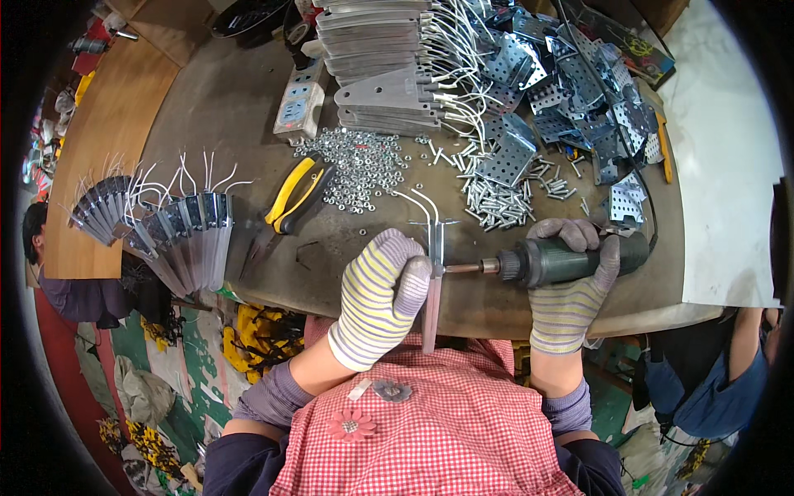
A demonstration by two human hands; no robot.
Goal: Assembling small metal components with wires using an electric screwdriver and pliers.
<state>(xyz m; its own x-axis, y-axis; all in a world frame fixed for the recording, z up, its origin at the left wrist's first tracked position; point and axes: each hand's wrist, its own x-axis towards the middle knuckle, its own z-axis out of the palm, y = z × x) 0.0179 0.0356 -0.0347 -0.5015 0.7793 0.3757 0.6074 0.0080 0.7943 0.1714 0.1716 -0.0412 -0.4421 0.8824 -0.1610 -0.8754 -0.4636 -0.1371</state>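
Observation:
My left hand point(382, 291), in a striped knit glove, grips a long grey metal bracket point(433, 307) held upright at the table's near edge; two white wires curve up from the bracket's top. My right hand point(571, 285), in a grey glove, is wrapped around a dark green electric screwdriver point(571, 258) lying level. Its bit points left and touches the bracket just beside my left fingers.
On the round metal table point(240, 99) lie yellow-handled pliers point(291, 202), a spread of small nuts point(360, 165), a heap of screws point(496, 202), stacked grey brackets with white wires point(385, 58), perforated plates point(571, 91) and a power strip point(299, 103). Finished brackets fan out at left point(165, 231).

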